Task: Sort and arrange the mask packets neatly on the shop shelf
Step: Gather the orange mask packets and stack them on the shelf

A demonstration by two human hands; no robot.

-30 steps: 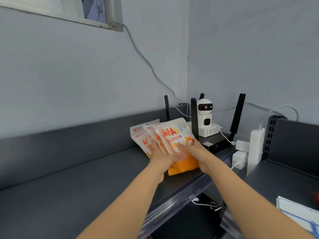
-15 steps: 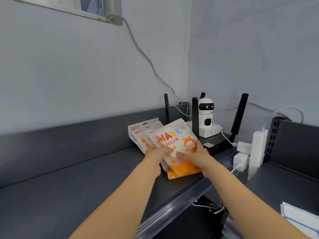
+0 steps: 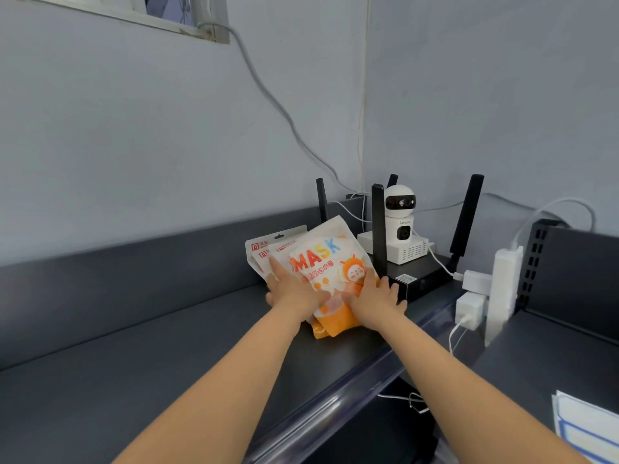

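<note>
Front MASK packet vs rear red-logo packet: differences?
The front MASK packet shows colourful lettering and a cartoon face; the rear packet shows only a white top with a red logo. The front one lies uppermost, the rear one mostly covered. Both are white pouches in one fanned stack.

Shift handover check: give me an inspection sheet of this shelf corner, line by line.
Surface: dark grey shelf with a raised back edge.
Job's things: mask packets, overlapping and fanned, not squared, beside the router.
Clutter: black router with a white camera on top; power strip; papers at lower right.
Hands: left hand and right hand press flat on the packets.
Cables: grey cable down the wall; white lead below the plugs.
Surroundings: grey walls; window frame at top left.
</note>
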